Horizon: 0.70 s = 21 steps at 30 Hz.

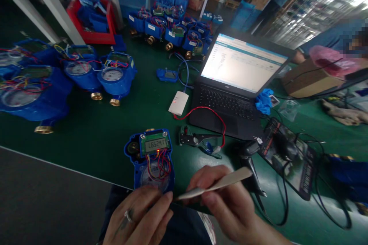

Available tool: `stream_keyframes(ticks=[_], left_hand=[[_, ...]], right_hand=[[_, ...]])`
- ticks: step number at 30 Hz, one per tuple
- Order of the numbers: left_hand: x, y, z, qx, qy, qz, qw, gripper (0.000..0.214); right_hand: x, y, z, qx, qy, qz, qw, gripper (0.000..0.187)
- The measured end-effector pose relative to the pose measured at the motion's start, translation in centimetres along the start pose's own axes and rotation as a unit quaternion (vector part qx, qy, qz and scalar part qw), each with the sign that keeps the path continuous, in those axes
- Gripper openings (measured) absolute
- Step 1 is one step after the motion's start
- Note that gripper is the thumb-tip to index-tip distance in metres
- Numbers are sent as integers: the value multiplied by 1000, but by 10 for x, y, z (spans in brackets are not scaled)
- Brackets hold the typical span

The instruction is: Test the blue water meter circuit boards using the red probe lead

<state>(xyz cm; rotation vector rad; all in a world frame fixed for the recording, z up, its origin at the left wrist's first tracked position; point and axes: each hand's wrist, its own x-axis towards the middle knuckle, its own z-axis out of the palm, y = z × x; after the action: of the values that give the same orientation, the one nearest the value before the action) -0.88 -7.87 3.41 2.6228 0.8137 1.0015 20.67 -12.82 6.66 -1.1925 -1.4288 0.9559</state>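
A blue water meter point(158, 172) lies at the table's near edge, its cover off. Its small display point(156, 144) shows digits, a red light glows below it, and coloured wires loop over the round dial. My left hand point(138, 216), with a ring on one finger, is closed at the meter's lower edge; the fingertips are partly hidden. My right hand point(227, 206) pinches a slim pale tool point(227, 180), pointed at one end and flat at the other. The point is directed left, near my left fingertips. Whether it touches anything I cannot tell.
An open laptop point(227, 101) stands behind, with a white box point(178, 103) on a red cable. Wire-stripping pliers point(198, 139), a barcode scanner point(250, 164) and a mouse point(284, 146) lie nearby. Several blue meters point(113, 76) and a red bin point(99, 38) stand further back.
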Motion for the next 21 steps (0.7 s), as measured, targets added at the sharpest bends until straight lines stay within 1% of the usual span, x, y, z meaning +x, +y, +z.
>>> stream_keyframes(ticks=[2,3,5,7,8,9,12,16,21], left_hand=[[1,-1,4,-41,37,-65,996,39],[0,-2,8,-59,57,-114,990,51],[-3,-5,17,-112,81,-234,962,70],[-8,-8,26,-187,86,-346,916,81],[-10,-9,31,-219,91,-381,894,86],[-11,-9,34,-239,99,-401,879,90],[-11,-9,41,-269,115,-413,863,97],[-7,-8,42,-330,96,-429,836,92],[-5,-9,42,-336,90,-441,827,90]], right_hand=[[14,6,-14,-50,51,-30,997,16],[22,10,-20,-90,65,-45,993,17],[40,14,-31,-181,43,-86,979,15],[56,15,-37,-248,-2,-127,960,11],[62,14,-38,-269,-23,-140,953,9],[68,13,-38,-281,-42,-145,948,7],[79,8,-36,-297,-89,-146,939,6],[88,5,-33,-313,-131,-143,930,7],[94,3,-31,-327,-148,-146,922,10]])
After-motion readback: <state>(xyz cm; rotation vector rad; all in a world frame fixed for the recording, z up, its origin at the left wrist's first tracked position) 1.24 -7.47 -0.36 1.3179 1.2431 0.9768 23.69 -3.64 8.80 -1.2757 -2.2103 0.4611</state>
